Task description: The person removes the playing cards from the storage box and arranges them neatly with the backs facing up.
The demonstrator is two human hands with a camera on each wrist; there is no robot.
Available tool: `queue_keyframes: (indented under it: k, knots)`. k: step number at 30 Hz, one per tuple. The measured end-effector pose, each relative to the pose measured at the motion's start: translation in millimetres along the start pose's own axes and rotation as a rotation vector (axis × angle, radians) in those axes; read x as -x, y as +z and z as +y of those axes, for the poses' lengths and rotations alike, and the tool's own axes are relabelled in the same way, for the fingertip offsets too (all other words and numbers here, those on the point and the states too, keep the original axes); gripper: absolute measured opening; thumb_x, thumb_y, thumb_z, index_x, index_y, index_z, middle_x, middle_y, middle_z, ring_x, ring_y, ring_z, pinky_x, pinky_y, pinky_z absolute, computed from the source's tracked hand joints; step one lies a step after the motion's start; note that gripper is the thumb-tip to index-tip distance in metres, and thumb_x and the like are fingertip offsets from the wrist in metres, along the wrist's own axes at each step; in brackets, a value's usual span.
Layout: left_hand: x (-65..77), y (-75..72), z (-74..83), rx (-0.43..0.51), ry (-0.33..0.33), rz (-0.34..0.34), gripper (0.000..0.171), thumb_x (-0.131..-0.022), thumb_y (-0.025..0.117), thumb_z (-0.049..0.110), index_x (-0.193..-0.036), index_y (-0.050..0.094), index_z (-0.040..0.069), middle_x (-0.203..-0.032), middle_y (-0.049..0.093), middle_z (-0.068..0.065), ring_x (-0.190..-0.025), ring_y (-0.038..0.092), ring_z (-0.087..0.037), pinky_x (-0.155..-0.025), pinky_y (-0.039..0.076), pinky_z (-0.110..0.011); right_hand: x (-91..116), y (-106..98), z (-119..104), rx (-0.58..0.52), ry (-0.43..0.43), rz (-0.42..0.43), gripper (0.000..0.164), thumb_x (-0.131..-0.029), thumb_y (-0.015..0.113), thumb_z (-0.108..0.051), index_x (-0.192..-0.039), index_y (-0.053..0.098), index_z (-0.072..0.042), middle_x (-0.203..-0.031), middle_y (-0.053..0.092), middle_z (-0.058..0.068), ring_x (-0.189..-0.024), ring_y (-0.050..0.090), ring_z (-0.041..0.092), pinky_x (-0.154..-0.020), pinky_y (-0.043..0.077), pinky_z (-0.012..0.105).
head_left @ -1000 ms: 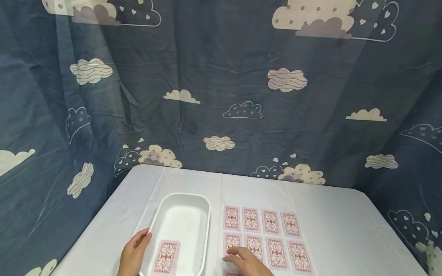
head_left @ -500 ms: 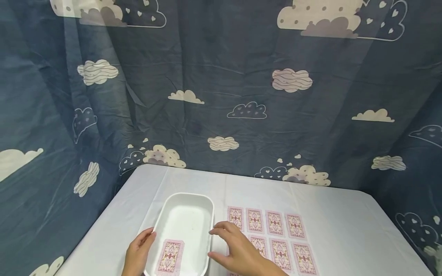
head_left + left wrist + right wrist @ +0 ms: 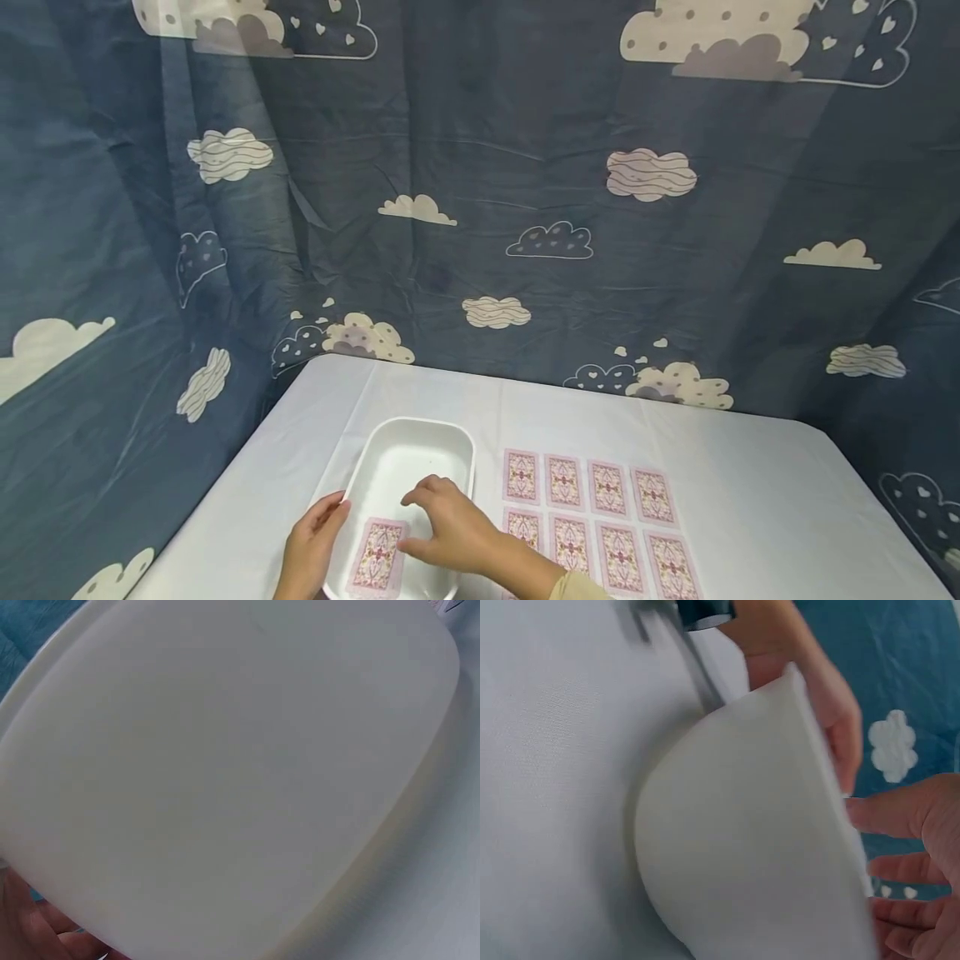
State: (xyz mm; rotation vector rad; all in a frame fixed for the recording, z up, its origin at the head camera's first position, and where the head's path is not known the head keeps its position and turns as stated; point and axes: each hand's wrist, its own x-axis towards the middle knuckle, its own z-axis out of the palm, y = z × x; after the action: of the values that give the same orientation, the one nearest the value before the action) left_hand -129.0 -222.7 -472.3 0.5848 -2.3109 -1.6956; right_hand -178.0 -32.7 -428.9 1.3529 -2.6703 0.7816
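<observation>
A white rectangular tray sits on the table, its long side running away from me. Inside its near end lies a playing card, its pink patterned back facing up. My left hand grips the tray's left rim; in the left wrist view its fingers curl at the tray's edge. Over the tray's interior hovers my right hand, fingers and thumb spread apart with nothing seen between them. The thumb is close to the card's right edge; whether it touches cannot be told.
Right of the tray, several face-down playing cards lie in neat rows on the white table; my right forearm covers part of the nearer ones. A dark cloud-print curtain hangs behind and at both sides.
My right hand has moved left from over the cards on the table to above the tray. My left hand stays at the tray's rim. The head view has shifted slightly.
</observation>
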Motion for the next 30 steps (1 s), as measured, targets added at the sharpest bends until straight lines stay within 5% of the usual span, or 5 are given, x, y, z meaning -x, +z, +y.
queue_keyframes:
  k: [7,14,20,30]
  knots:
    - [-2.2,0.4,2.7,0.0,0.005,-0.003,0.054,-0.082,0.048,0.045,-0.115,0.048,0.002,-0.104,0.054,-0.013,-0.095,0.05,-0.025,-0.079,0.039,-0.038,-12,20,-5,0.063,0.028,-0.144,0.057,-0.064,0.066,-0.048,-0.106,0.056,-0.011,-0.097,0.05,-0.001,-0.082,0.044,0.007,-0.065,0.041,0.017]
    - [1.3,-1.9,-0.4,-0.031,0.008,0.006,0.052,-0.082,0.049,0.043,-0.113,0.051,0.002,-0.098,0.057,-0.009,-0.091,0.051,-0.021,-0.076,0.04,-0.034,-16,40,-19,0.241,0.078,-0.26,0.08,-0.049,0.054,-0.069,-0.112,0.053,-0.018,-0.101,0.048,0.003,-0.089,0.043,0.014,-0.068,0.043,0.028]
    - [4.4,-5.2,-9.1,-0.039,-0.03,0.074,0.048,-0.08,0.053,0.04,-0.108,0.055,0.0,-0.092,0.06,-0.008,-0.084,0.054,-0.016,-0.069,0.043,-0.031,-14,54,-25,0.357,-0.005,-0.209,0.065,-0.058,0.049,-0.069,-0.099,0.06,-0.02,-0.09,0.05,0.003,-0.08,0.044,0.015,-0.055,0.038,0.026]
    - [0.4,-0.4,-1.1,-0.059,-0.026,0.004,0.055,-0.08,0.049,0.046,-0.111,0.052,0.0,-0.099,0.058,-0.012,-0.09,0.052,-0.02,-0.075,0.041,-0.034,-15,51,-15,0.273,0.008,-0.166,0.068,-0.057,0.056,-0.065,-0.106,0.057,-0.019,-0.081,0.045,0.0,-0.069,0.036,0.009,-0.051,0.031,0.021]
